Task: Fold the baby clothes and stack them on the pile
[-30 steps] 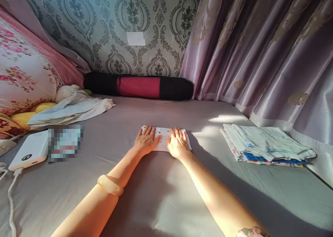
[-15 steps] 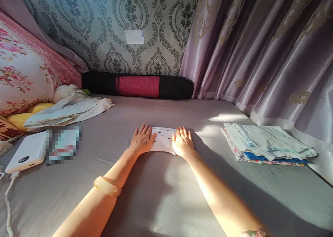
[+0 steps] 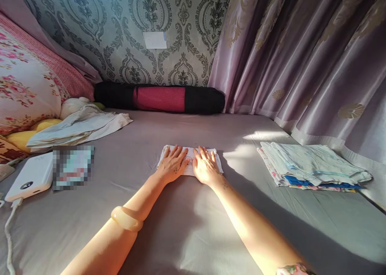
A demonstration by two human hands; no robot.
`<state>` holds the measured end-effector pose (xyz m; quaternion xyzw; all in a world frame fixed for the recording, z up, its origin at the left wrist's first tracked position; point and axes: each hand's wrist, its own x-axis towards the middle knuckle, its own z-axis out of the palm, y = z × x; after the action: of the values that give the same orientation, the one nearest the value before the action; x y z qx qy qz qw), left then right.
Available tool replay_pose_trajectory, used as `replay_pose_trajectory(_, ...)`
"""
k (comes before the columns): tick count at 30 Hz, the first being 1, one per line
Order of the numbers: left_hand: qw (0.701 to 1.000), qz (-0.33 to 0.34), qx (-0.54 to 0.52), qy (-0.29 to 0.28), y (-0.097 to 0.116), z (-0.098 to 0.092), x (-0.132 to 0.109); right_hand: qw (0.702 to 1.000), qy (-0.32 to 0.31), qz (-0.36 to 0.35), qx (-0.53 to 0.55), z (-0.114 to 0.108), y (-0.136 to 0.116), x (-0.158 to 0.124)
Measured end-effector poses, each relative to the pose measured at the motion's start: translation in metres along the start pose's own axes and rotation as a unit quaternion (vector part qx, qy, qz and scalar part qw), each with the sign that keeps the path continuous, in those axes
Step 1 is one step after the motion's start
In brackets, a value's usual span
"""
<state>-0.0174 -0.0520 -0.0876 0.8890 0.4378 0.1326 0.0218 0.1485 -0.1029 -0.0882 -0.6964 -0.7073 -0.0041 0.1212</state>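
A small folded white cloth [image 3: 189, 169] with a dotted print lies flat on the grey bed sheet [image 3: 193, 130]. My left hand [image 3: 174, 162] rests palm down on its left part, fingers stretched and a little apart. On the right part lies my right hand [image 3: 206, 164], also flat with its fingers spread. The two hands cover most of the cloth, so only its middle and outer edges show. A pale bangle [image 3: 126, 218] sits on my left forearm.
Right of my hands lies a stack of folded clothes [image 3: 313, 162]. A white power bank [image 3: 30, 176] with a cable, a blurred packet [image 3: 74, 168] and a crumpled pale cloth [image 3: 81, 126] are at the left. A black-and-pink rolled bag [image 3: 159, 99] lies against the wall.
Both hands have moved inward over the cloth and now sit closer together. The cloth's left and right edges show outside them. The hands stay flat.
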Motion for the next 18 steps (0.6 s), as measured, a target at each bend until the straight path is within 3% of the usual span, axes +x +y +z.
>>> replay_pose_trajectory(3,0.999,-0.003,-0.012,-0.046,0.0,0.005,0.0,1.0,-0.011,0.002,-0.002,0.006,0.0,-0.001)
replay_pose_trajectory(11,0.998,-0.012,-0.051,-0.035,-0.002,0.005,0.002,1.0,-0.014,0.0,-0.013,0.006,0.002,0.0)
replay_pose_trajectory(13,0.995,-0.02,-0.097,0.011,-0.002,0.001,0.003,1.0,-0.024,0.003,-0.014,0.002,0.001,0.002)
replay_pose_trajectory(15,0.98,-0.058,-0.162,0.1,-0.003,-0.005,0.003,0.999,-0.03,-0.001,-0.019,-0.003,-0.003,0.005)
replay_pose_trajectory(18,0.925,-0.164,-0.26,0.224,-0.009,-0.013,0.002,0.999,-0.025,-0.029,-0.017,-0.006,-0.016,0.012)
